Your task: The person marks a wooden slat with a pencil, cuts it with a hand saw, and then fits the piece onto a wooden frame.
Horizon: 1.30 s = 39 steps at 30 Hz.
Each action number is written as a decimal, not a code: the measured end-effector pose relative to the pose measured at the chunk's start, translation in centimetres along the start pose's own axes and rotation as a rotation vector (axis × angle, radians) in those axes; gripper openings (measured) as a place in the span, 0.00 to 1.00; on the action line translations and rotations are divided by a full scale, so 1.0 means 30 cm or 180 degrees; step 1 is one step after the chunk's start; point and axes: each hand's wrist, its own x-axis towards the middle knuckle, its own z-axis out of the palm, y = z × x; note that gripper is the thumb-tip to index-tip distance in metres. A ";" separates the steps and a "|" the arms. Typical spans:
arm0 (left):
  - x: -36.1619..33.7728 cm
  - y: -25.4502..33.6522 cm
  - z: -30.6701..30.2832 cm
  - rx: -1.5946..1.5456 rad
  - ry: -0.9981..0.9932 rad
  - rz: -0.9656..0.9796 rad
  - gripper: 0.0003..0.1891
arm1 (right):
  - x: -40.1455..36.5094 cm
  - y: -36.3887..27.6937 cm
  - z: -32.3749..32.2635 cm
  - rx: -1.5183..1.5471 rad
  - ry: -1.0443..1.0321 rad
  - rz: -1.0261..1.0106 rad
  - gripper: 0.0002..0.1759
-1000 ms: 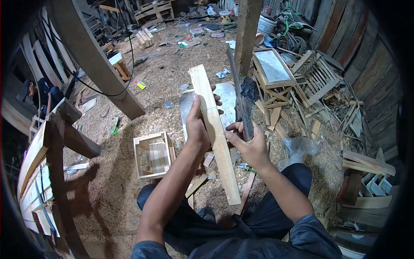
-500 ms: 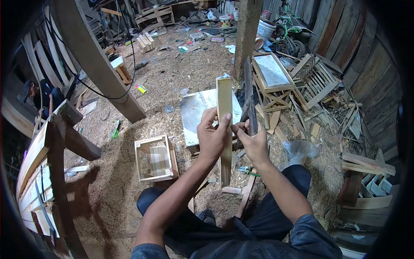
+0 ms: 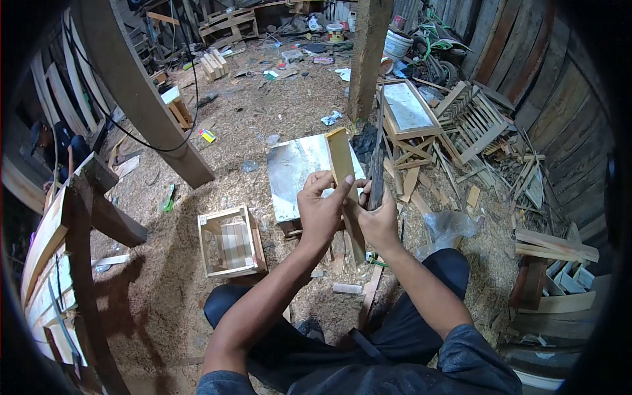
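My left hand [image 3: 320, 212] is closed around a flat wooden slat [image 3: 340, 157], its thumb pressed along the face. The slat stands nearly upright, leaning slightly. Beside it, my right hand [image 3: 378, 222] grips a long dark machete-like blade [image 3: 378, 155] that points upward and away from me; its handle is hidden in the fist. The fingers of my right hand are close to the slat's right edge. Behind both hands sits a low table with a scuffed white top [image 3: 289, 178]. An open wooden box frame [image 3: 255, 250] rests on the ground to the left.
A wooden post [image 3: 365, 72] rises just beyond the low table. Slatted crates [image 3: 484, 141] and offcuts are heaped at right, near a clear plastic bag [image 3: 451, 226]. A slanted beam [image 3: 148, 99] stands at left; farther left another person [image 3: 62, 145] crouches. Wood shavings cover the ground.
The slat has tilted, its lower end swinging right and its face turning. My right hand and the blade have shifted slightly left, closer to the slat. The view has moved a little.
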 end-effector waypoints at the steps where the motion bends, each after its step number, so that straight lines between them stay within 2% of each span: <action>1: 0.005 0.005 0.000 -0.0003 -0.0001 -0.0005 0.12 | 0.000 0.012 -0.002 -0.0131 0.0075 -0.0080 0.21; 3: 0.018 0.019 -0.002 -0.0679 0.0020 -0.0616 0.14 | 0.003 0.022 -0.013 -0.0201 0.0051 -0.0064 0.21; 6: 0.030 0.027 -0.004 -0.0904 0.0087 -0.0786 0.16 | 0.000 -0.001 -0.014 -0.0474 -0.0029 -0.0033 0.21; 7: 0.034 0.018 -0.009 -0.0902 0.0089 -0.0786 0.16 | -0.002 -0.013 -0.012 -0.0681 -0.0081 -0.0016 0.21; 9: 0.041 -0.010 -0.022 -0.0484 0.0085 -0.0370 0.16 | -0.011 -0.026 0.002 -0.0761 -0.0054 -0.0045 0.20; 12: 0.044 -0.027 -0.044 -0.0324 -0.0041 -0.0461 0.15 | -0.017 -0.040 0.015 -0.0966 -0.0057 -0.0184 0.20; 15: 0.036 -0.021 -0.048 -0.0312 -0.0179 -0.0566 0.12 | -0.007 -0.026 0.019 -0.0955 0.0053 0.0059 0.20; 19: 0.044 -0.026 -0.050 -0.0568 -0.0446 -0.0466 0.12 | 0.027 -0.017 -0.009 -0.0528 -0.0106 0.0014 0.18; 21: 0.037 0.016 -0.040 -0.1122 -0.0456 -0.1002 0.10 | 0.032 -0.041 -0.025 -0.0644 -0.0293 -0.0049 0.16; 22: 0.040 0.035 -0.034 -0.1124 -0.0457 -0.1006 0.10 | 0.039 -0.021 -0.035 -0.0805 -0.0402 0.0074 0.15; 24: 0.050 0.057 -0.023 -0.0888 -0.0014 -0.0620 0.12 | 0.030 -0.045 -0.037 -0.0700 -0.0492 0.0091 0.14; 29: 0.080 0.025 -0.093 -0.0776 -0.0310 -0.0884 0.16 | 0.017 -0.083 -0.020 -0.0500 -0.0582 0.0105 0.13; 31: 0.087 -0.001 -0.103 -0.0346 -0.0378 -0.0492 0.13 | 0.023 -0.053 -0.025 -0.0486 -0.0575 0.0184 0.14; 32: 0.086 -0.012 -0.106 -0.0341 -0.0382 -0.0497 0.13 | 0.027 -0.042 -0.027 -0.0474 -0.0572 0.0254 0.14; 34: 0.080 0.001 -0.105 -0.0785 -0.0325 -0.0707 0.10 | 0.024 -0.046 -0.016 -0.0288 -0.0469 0.0258 0.14; 39: 0.081 0.011 -0.110 -0.0934 -0.0158 -0.1140 0.09 | 0.037 -0.017 -0.034 0.0005 -0.0282 0.0408 0.13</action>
